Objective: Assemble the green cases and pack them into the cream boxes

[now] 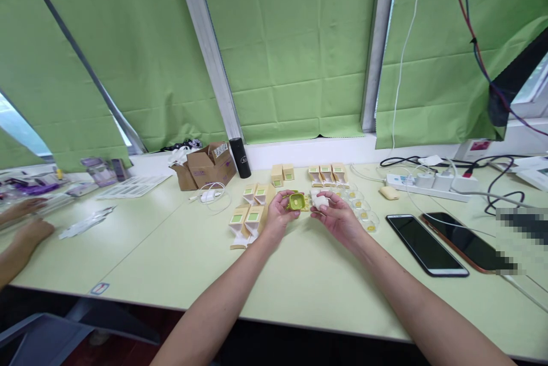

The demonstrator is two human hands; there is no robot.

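My left hand (280, 213) grips a small yellow-green case (297, 201) with a hollow, squarish inside facing me. Close on its right, my right hand (336, 216) is closed on a small white piece (321, 200), whose kind I cannot make out. Left of my hands stand several small cream boxes (246, 222) with green square tops. More such boxes (327, 175) stand behind my hands. Clear plastic domed packs (363, 212) with yellow bits inside lie just right of my right hand.
An opened cardboard box (209, 167) and a black cylinder (240, 157) stand at the back. Two phones (428, 245) lie at the right, before a white power strip (428, 183) with tangled cables. At the far left, another person's hands (32, 226) rest near plastic packaging (88, 222).
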